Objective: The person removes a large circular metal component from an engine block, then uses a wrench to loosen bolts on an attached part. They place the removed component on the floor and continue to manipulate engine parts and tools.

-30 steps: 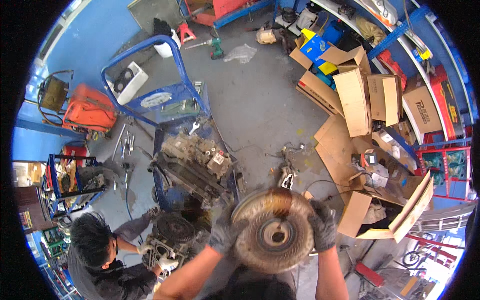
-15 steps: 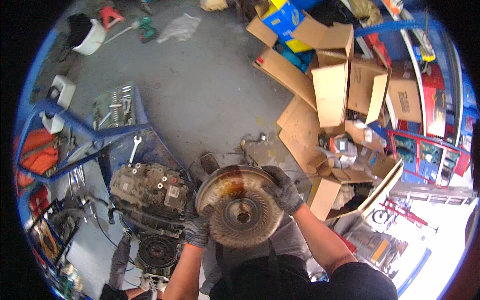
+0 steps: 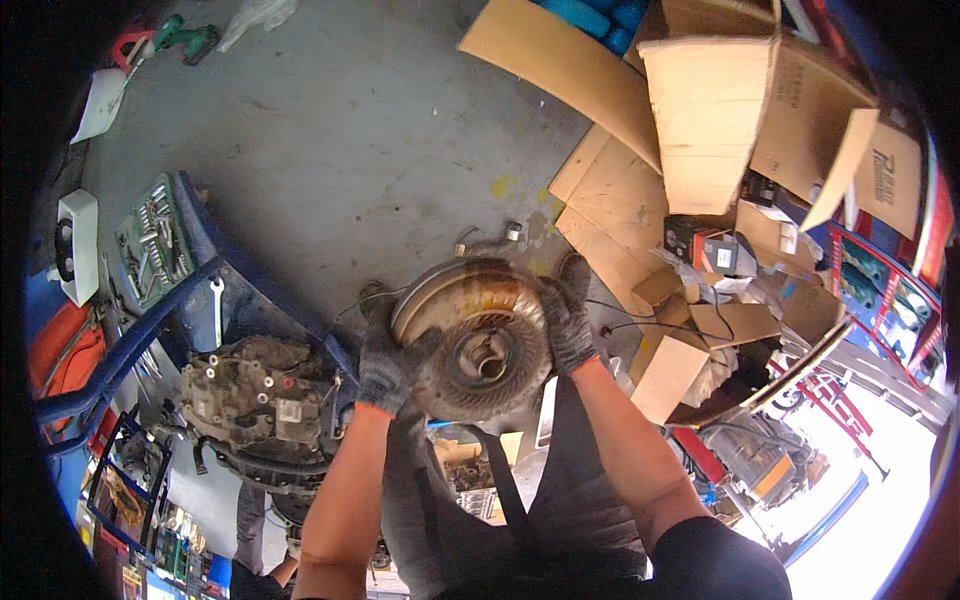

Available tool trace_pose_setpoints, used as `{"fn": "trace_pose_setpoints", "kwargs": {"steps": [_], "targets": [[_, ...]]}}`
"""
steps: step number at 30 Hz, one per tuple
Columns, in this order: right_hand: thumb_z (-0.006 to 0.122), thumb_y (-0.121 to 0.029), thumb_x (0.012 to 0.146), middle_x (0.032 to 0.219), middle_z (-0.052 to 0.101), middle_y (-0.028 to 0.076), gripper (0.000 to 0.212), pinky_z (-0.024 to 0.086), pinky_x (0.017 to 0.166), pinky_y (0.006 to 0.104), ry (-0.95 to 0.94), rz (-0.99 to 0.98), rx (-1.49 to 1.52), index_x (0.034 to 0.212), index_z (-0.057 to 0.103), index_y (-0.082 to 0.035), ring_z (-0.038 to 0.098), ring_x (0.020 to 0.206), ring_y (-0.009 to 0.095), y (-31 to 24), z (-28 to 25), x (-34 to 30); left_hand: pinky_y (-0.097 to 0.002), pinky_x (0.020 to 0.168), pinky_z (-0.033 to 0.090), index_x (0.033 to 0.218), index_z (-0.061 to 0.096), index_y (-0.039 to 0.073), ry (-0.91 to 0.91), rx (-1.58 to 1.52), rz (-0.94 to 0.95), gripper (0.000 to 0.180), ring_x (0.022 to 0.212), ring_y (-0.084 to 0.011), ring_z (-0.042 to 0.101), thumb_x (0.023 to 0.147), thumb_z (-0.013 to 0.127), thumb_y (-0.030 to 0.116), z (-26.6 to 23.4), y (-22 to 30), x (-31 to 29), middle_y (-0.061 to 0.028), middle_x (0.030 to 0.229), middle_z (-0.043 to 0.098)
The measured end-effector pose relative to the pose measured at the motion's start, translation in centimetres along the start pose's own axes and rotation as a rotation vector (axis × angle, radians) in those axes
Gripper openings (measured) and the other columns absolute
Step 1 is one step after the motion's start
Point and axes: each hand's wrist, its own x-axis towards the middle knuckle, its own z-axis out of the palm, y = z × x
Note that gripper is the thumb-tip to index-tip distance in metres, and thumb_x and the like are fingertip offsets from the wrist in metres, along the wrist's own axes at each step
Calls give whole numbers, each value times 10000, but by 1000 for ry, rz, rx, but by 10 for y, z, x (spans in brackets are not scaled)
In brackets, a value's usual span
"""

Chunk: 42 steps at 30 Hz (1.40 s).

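A round, rust-stained metal torque converter (image 3: 508, 298) with a central hub and a ring of fins is held up in front of my legs. In a dark grey work glove, my left hand (image 3: 386, 352) grips its left edge. My right hand (image 3: 569, 325), gloved the same way, clasps the right edge. Both hands' fingertips pass partly out of sight around the rim. To the left, a dirty gearbox (image 3: 255, 398) lies by a blue metal stand, apart from my hands. A wrench (image 3: 217, 310) rests beyond the gearbox.
Opened cardboard boxes (image 3: 705, 120) and flattened cardboard (image 3: 612, 215) spread across the right. A socket set (image 3: 155, 240) sits on the blue frame (image 3: 185, 285) at left. A green drill (image 3: 187, 40) lies on the far floor. Another person's arm (image 3: 283, 570) shows at lower left.
The torque converter has moved farther out from my body, between both hands. My left hand has gone up along its left edge. My view has shifted, and my legs show more.
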Motion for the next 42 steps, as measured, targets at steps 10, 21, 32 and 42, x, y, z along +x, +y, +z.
{"fn": "trace_pose_setpoints", "kwargs": {"steps": [10,21,32,42], "targets": [[458,-92,973,1241,623,220,345,468,1002,412,116,70,-70,1281,572,12,599,1146,352,397,-48,146,-406,1006,460,1266,590,29,-97,-45,-4,697,1182,-330,594,807,728,534,330,-24,263,-199,1250,635],[351,-100,1014,1458,478,160,447,353,1124,359,-118,-27,-896,1443,433,-4,462,1339,276,563,-140,211,-418,1029,437,1285,603,28,-180,14,184,673,1236,-363,550,815,704,498,467,7,353,-207,1320,596],[408,-144,963,1384,483,207,424,406,1071,420,-752,153,-752,1364,470,-22,516,1257,337,377,-128,122,-382,961,497,1313,595,111,-488,-113,151,413,1134,-307,621,946,535,291,423,13,161,-133,1286,631],[524,-259,903,1182,642,204,370,457,981,454,-1154,-622,-682,1165,646,-27,598,1129,373,-84,15,12,-466,931,494,1243,614,28,101,227,44,455,1078,-365,630,890,581,313,-33,-48,-164,-222,1166,656]]}}
